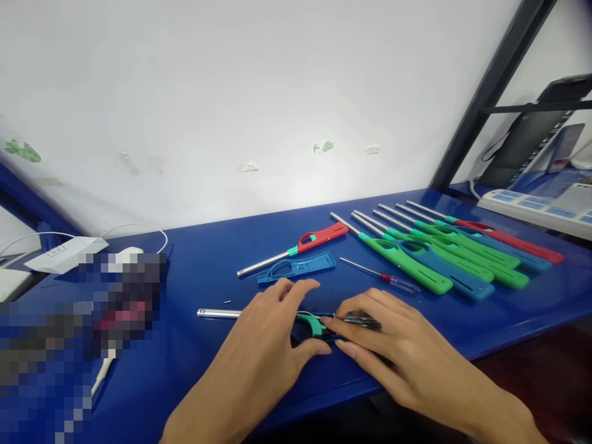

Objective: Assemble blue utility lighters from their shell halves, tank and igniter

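Note:
A disassembled gas lighter (317, 325) lies near the table's front edge, its metal tube (217, 313) pointing left and its green trigger showing. My left hand (266, 333) is over the base of the tube, curled around the lighter, with thumb and index finger on either side of the trigger. At the handle, my right hand (386, 336) has its fingertips pressed on the inner parts beside the trigger. A dark, shiny piece (365, 322) shows under its fingers. Just behind the hands lies a loose blue handle half (298, 267). Fingers hide much of the handle.
A red lighter (321, 237) lies behind the blue half. Right of it is a screwdriver (400, 282), then a row of several green, blue and red lighters (435, 274). A small screw (227, 301) lies left. A power strip (536, 206) is at far right; cables run left.

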Tool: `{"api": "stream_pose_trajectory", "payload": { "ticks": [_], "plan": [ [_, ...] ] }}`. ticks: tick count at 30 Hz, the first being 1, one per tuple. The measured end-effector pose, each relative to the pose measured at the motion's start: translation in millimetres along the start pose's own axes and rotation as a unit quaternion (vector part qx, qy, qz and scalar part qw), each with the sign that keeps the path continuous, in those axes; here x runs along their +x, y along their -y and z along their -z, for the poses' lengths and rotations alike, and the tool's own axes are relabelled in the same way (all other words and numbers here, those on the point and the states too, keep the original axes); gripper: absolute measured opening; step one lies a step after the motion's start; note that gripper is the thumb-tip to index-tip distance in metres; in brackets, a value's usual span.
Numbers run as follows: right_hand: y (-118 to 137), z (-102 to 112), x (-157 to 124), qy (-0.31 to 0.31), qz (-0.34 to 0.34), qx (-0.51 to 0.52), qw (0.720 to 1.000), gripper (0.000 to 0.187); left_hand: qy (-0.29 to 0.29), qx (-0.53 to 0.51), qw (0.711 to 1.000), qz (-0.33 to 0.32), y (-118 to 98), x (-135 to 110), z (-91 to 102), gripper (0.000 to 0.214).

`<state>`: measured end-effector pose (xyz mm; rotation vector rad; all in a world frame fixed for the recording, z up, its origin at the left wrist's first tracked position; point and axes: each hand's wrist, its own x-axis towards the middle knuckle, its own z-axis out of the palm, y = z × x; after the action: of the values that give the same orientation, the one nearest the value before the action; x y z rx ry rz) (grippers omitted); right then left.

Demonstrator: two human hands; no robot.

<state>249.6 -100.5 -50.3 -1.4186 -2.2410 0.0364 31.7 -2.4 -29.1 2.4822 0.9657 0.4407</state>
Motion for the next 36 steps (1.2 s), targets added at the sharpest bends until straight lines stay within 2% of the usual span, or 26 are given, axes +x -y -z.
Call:
{"api": "stream_pose_trajectory", "payload": {
  "ticks": [3,11,18,23,26,31,36],
  "plan": [
    [0.3,-0.1,-0.6,-0.004,0.002,-0.004,1.000,0.038,0.006,0.009,1.000,-0.003,4.5,-3.0,3.8,0.062],
    [-0.2,1.1,-0.6,-0.004,0.002,-0.008,1.000,0.038,0.007,0.015,1.000,-0.008,3.5,-3.4,6.7,0.062],
    [0.2,1.6,-2.3,0.007,-0.004,-0.006,1.000,0.039,0.004,-0.048,0.998,0.026,6.5,1.2,3.5,0.058],
    [-0.7,1.0,-1.8,0.002,-0.003,-0.009,1.000,0.040,0.005,-0.060,0.998,0.021,4.8,2.6,3.6,0.047],
    [-1.4,0.2,-2.3,0.001,-0.009,-0.013,1.000,0.040,0.008,-0.033,0.999,0.011,0.8,1.0,6.3,0.041],
    [-2.3,-1.4,-2.7,0.003,-0.008,-0.006,1.000,0.040,-0.010,0.076,0.996,-0.044,-6.8,-3.8,5.9,0.032],
    [-2.1,-0.8,-2.0,0.009,-0.008,-0.002,1.000,0.039,-0.020,0.116,0.993,-0.021,-12.2,-5.3,3.6,0.038]
  ]
}}
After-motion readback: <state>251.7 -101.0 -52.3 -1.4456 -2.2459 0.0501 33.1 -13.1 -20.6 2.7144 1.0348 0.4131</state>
